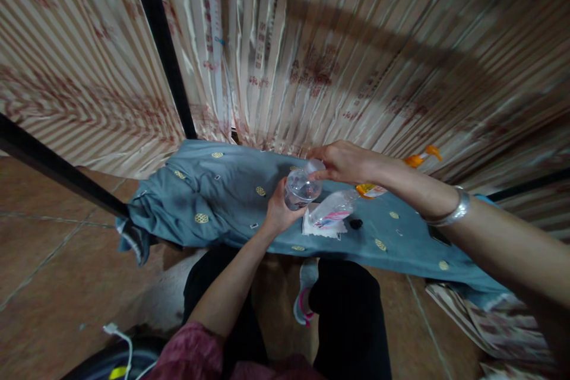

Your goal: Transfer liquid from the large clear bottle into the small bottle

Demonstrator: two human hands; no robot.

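My left hand (279, 209) grips a small clear plastic bottle (301, 188) from below, over a table draped in blue-grey cloth (214, 190). My right hand (342, 161) reaches across from the right with its fingers pinched on the bottle's top (314, 166). A silver bangle (454, 208) sits on my right wrist. Just right of the held bottle, a second clear bottle (333, 208) lies on its side on a white tissue (323, 228). A small black cap (355, 224) rests on the cloth beside it.
An orange pump bottle (416, 160) lies on the cloth behind my right forearm. Striped curtains (338, 47) hang close behind the table. A black pole (160, 41) stands at the left. My dark-trousered legs and a shoe (305, 294) are below, above a brown tile floor (66, 261).
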